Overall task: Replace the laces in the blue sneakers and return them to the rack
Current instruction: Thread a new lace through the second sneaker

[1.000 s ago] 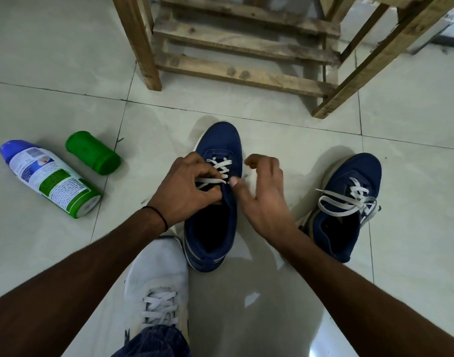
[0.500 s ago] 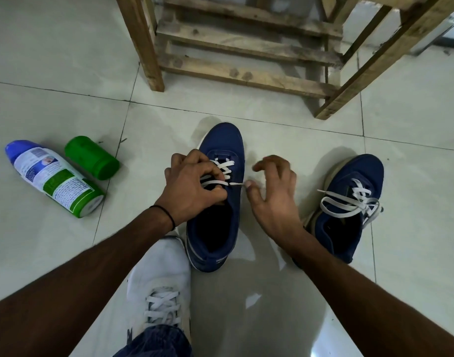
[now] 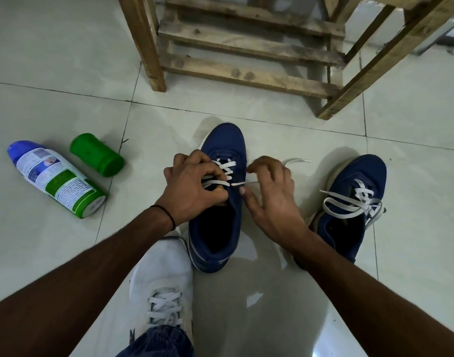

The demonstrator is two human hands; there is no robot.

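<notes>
Head view, looking down at a pale tiled floor (image 3: 246, 292); you are crouched over two blue sneakers, with the wooden rack (image 3: 246, 76) standing just beyond them.

The middle sneaker (image 3: 226, 140) sits between your hands, toe towards the rack; its white lace (image 3: 227, 168) crosses only the front eyelets, and the eyelets nearer the ankle look bare. Your left hand (image 3: 192, 189) is curled over the left side of the lacing and grips the lace strands there. Your right hand (image 3: 269, 194) has its fingers bent and appears to pinch the lace just beside the right-hand eyelets; a loose end of it shows past your fingers.

The second sneaker (image 3: 359, 171) lies to the right, close to your right forearm; it is threaded, with slack loops (image 3: 349, 202), and whether it is tied you cannot tell.

By this, the work looks past halfway; the upper eyelets, the tying and the return of both shoes to the rack remain.

A spray can (image 3: 56, 179) lies on its side well to the left, its green cap (image 3: 97, 154) just beside it; your foot in a white shoe (image 3: 161, 274) touches the middle sneaker's heel; nothing sits between the sneakers and the rack.
</notes>
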